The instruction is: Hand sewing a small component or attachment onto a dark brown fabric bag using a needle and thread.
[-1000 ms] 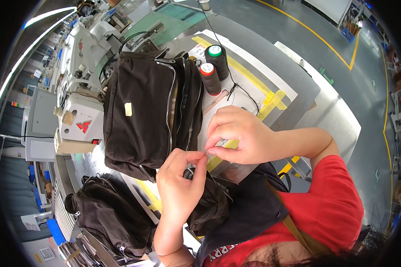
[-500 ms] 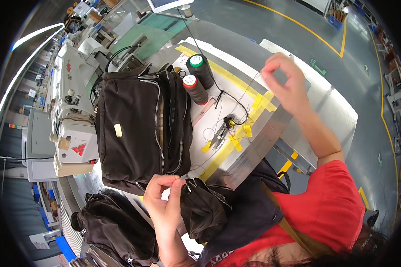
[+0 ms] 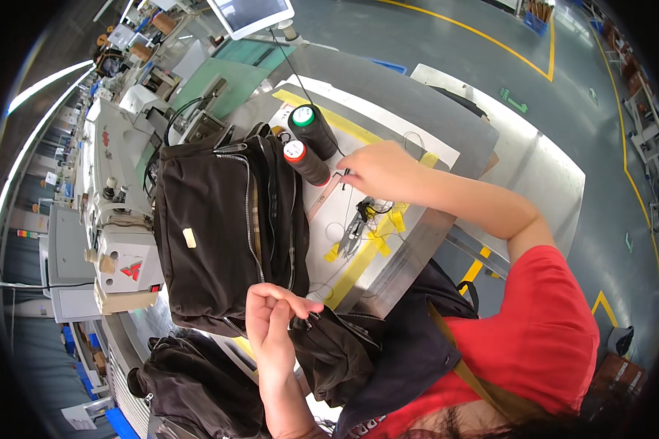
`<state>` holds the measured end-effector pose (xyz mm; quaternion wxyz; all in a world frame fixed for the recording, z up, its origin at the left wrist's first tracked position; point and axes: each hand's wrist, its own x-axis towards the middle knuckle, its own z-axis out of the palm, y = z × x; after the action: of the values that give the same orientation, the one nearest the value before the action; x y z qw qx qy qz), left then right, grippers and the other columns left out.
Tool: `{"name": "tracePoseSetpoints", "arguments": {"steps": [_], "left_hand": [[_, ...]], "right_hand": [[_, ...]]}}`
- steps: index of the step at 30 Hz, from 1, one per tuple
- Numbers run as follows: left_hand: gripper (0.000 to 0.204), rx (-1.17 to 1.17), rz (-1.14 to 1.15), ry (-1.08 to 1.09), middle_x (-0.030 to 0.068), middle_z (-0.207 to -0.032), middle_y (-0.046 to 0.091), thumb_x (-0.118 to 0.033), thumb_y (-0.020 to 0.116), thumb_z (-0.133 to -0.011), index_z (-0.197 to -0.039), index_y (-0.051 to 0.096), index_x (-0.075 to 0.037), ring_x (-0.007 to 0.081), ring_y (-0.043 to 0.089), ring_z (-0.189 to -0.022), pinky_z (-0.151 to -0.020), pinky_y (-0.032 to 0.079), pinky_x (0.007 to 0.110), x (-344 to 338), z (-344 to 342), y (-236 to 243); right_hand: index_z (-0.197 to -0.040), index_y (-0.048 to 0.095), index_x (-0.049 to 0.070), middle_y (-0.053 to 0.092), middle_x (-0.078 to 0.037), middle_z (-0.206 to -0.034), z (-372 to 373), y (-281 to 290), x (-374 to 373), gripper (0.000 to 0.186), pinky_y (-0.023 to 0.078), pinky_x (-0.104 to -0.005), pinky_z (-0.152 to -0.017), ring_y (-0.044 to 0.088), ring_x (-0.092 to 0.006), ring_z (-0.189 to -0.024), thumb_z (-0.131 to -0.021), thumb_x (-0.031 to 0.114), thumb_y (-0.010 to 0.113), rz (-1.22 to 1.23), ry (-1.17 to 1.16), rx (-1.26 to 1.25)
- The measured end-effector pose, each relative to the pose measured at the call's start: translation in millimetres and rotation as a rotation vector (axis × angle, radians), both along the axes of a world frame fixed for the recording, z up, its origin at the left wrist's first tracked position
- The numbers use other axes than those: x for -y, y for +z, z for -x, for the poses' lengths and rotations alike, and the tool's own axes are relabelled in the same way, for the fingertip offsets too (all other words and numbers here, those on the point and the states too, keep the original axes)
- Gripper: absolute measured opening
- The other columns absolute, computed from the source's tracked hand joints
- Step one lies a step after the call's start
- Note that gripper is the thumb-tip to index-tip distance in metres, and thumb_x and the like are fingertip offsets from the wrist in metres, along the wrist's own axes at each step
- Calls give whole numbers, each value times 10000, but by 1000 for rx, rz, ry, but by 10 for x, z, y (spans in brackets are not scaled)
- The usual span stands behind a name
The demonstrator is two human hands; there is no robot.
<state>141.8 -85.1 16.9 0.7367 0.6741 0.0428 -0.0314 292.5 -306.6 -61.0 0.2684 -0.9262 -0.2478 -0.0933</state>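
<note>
The right hand (image 3: 384, 172) is over the worktop (image 3: 410, 95), fingers bent by the dark cord (image 3: 343, 183) beside the red-topped spool (image 3: 311, 168); its grip I cannot tell; the left hand (image 3: 272, 325) is by the pouch (image 3: 337, 362), fingers curled nearly together, hold unclear; the bag (image 3: 201, 271) touches the pouch's far side in view; snips (image 3: 353, 238) lie rightward.

"how's the green-topped spool (image 3: 318, 134)?"
"standing upright, wound with dark thread, its top white inside a green ring."
"and the red-topped spool (image 3: 310, 167)?"
"dark and upright too, just beside it, a little smaller, white inside a red ring."
"the black cord (image 3: 372, 208)?"
"bunched in a tangle over the white sheet (image 3: 316, 254)."
"that small pouch (image 3: 333, 360)?"
"dark, soft and creased, with a metal zipper, near the worktable's edge (image 3: 415, 249)."
</note>
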Motion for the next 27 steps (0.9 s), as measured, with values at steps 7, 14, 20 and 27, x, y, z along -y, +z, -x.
{"name": "tracePoseSetpoints", "arguments": {"steps": [7,14,20,27], "left_hand": [[105,-46,134,-82,-17,-542,311,28,340,-729,-713,396,-59,67,264,-464,-455,269,220,-46,-68,-34],[90,-76,-155,-54,-81,-598,368,-25,494,-866,-926,557,-1,0,332,-537,-480,263,171,-10,-153,-37],[231,-155,-323,-260,-96,-596,319,-176,499,-907,-1023,584,4,10,293,-534,-491,257,177,282,-544,22],[389,-245,-59,-236,-78,-537,224,-396,402,-944,-648,365,-148,39,200,-458,-448,211,214,333,-1181,-15]], "right_hand": [[-802,635,82,619,-109,-708,-274,-188,-209,139,471,-387,-602,606,-292,-674,-782,212,588,1,11,17],[-807,632,61,613,-37,-682,53,321,156,116,439,-257,-550,564,-130,-581,-806,175,614,-256,10,-428],[-865,625,16,594,4,-724,164,331,107,142,422,-199,-565,528,-57,-624,-834,154,631,-774,241,-763],[-852,610,22,593,6,-778,53,554,-199,129,427,-226,-614,529,-52,-711,-824,146,634,-768,291,-531]]}}
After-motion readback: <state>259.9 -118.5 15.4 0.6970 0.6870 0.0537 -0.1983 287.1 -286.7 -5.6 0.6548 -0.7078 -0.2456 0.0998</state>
